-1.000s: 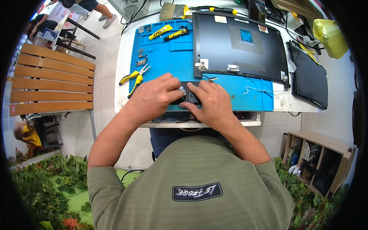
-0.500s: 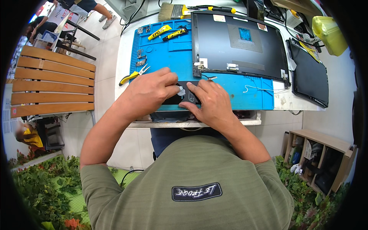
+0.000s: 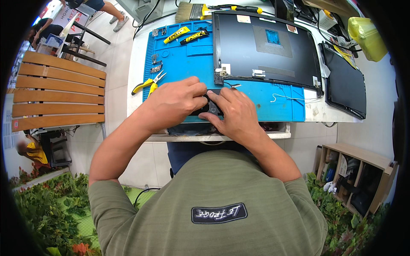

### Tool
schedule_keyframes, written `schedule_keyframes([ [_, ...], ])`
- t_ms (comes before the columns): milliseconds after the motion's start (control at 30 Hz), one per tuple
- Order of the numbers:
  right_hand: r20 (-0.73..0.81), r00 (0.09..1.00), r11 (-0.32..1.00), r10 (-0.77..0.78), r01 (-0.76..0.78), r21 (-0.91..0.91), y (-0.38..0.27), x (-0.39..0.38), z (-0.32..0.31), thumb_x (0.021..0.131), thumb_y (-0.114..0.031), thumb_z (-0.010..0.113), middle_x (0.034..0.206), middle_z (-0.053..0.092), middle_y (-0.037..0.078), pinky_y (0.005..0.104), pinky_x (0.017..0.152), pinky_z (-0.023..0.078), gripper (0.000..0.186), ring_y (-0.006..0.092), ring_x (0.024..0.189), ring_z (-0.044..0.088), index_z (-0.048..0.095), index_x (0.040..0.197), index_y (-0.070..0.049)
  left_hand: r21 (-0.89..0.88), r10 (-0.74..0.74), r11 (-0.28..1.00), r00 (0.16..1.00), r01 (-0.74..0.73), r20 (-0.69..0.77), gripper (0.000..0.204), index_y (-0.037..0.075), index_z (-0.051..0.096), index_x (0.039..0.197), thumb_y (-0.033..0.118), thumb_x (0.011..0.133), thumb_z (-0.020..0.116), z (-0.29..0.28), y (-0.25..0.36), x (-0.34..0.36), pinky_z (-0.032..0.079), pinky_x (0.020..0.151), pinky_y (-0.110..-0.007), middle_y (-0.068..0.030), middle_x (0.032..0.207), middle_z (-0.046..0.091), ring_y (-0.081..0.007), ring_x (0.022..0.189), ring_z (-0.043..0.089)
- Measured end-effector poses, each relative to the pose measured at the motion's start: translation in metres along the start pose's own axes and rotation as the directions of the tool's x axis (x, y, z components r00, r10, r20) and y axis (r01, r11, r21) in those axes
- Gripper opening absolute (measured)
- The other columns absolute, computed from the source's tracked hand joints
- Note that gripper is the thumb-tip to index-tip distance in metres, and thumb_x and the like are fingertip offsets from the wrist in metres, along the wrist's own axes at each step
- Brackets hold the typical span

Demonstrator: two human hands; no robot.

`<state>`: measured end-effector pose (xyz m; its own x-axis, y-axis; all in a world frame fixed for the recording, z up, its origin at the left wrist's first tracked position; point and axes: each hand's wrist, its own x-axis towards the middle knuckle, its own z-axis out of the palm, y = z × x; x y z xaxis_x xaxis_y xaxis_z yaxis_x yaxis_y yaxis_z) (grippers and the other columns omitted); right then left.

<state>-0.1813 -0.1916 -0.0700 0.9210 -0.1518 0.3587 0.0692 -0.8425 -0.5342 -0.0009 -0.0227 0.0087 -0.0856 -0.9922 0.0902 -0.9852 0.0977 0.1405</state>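
My left hand (image 3: 184, 99) is closed, its thumb and fingertips pinched together over a flat black card-like piece (image 3: 213, 108). Whatever is in the pinch stays hidden behind the fingers. From the other side, my right hand (image 3: 235, 109) grips the same piece, index finger on top and thumb along the near edge. The piece lies at the front of a blue work mat (image 3: 256, 102). Yellow-handled pliers (image 3: 141, 87), jaws apart, rest just left of my left hand. Beyond my hands lies a dark laptop lid (image 3: 232, 49) with a loose cable end near its lower left corner.
A yellow tube (image 3: 177, 35) and a black tube (image 3: 194, 37) lie on the mat near small metal hinges (image 3: 156, 67). A wide brush (image 3: 190, 12) is at the back. Another dark panel (image 3: 348, 85) sits right. A slatted wooden bench (image 3: 60, 91) stands left.
My left hand has shifted slightly right across the black piece. The pale grey patch that showed by its fingertips is now out of sight. My right hand has stayed put.
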Motion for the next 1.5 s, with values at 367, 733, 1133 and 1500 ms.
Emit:
schedule_keyframes([
  [367, -0.014, 1.000, 1.000, -0.015, 0.015, -0.008, 0.001, 0.000, 0.000, 0.089, -0.039, 0.097, 0.110, 0.071, 0.012, 0.0469, 0.088, 0.055, 0.058, 0.0335, 0.103, 0.071, 0.079, 0.131, -0.003, -0.007, -0.021, 1.000, 0.999, 0.021, 0.025, 0.025, 0.009, 0.083, 0.108, 0.005, 0.084, 0.078, -0.003, -0.001, -0.006, 0.065, 0.082, -0.039, -0.0029, 0.108, 0.071, -0.0251, 0.108, 0.072],
  [733, -0.067, 0.997, 0.999, -0.044, 0.043, -0.011, 0.002, 0.001, 0.002, 0.090, -0.045, 0.096, 0.103, 0.070, 0.011, 0.0469, 0.082, 0.054, 0.059, 0.0337, 0.094, 0.069, 0.082, 0.130, -0.004, -0.059, -0.147, 0.989, 0.969, 0.138, -0.201, 0.024, 0.009, 0.086, 0.108, 0.005, 0.086, 0.080, 0.012, 0.001, -0.018, 0.063, 0.085, -0.040, -0.0030, 0.104, 0.074, -0.0252, 0.103, 0.072],
  [1133, -0.063, 0.997, 0.999, -0.038, 0.039, 0.001, 0.002, 0.001, 0.003, 0.089, -0.044, 0.097, 0.102, 0.069, 0.011, 0.0467, 0.082, 0.054, 0.060, 0.0336, 0.093, 0.069, 0.083, 0.131, -0.003, -0.112, -0.259, 0.965, 0.932, 0.237, -0.255, 0.025, 0.010, 0.089, 0.107, 0.000, 0.085, 0.083, 0.019, 0.007, -0.020, 0.063, 0.085, -0.039, -0.0032, 0.105, 0.075, -0.0255, 0.102, 0.073],
  [1500, -0.002, 1.000, 1.000, -0.016, 0.016, -0.007, 0.001, 0.000, -0.001, 0.090, -0.040, 0.096, 0.109, 0.071, 0.012, 0.0464, 0.089, 0.056, 0.061, 0.0334, 0.102, 0.071, 0.080, 0.134, -0.001, -0.166, -0.303, 0.949, 0.917, 0.267, -0.259, 0.033, 0.009, 0.088, 0.111, -0.006, 0.082, 0.085, 0.025, 0.008, -0.039, 0.063, 0.084, -0.042, -0.0073, 0.105, 0.077, -0.0287, 0.099, 0.075],
])
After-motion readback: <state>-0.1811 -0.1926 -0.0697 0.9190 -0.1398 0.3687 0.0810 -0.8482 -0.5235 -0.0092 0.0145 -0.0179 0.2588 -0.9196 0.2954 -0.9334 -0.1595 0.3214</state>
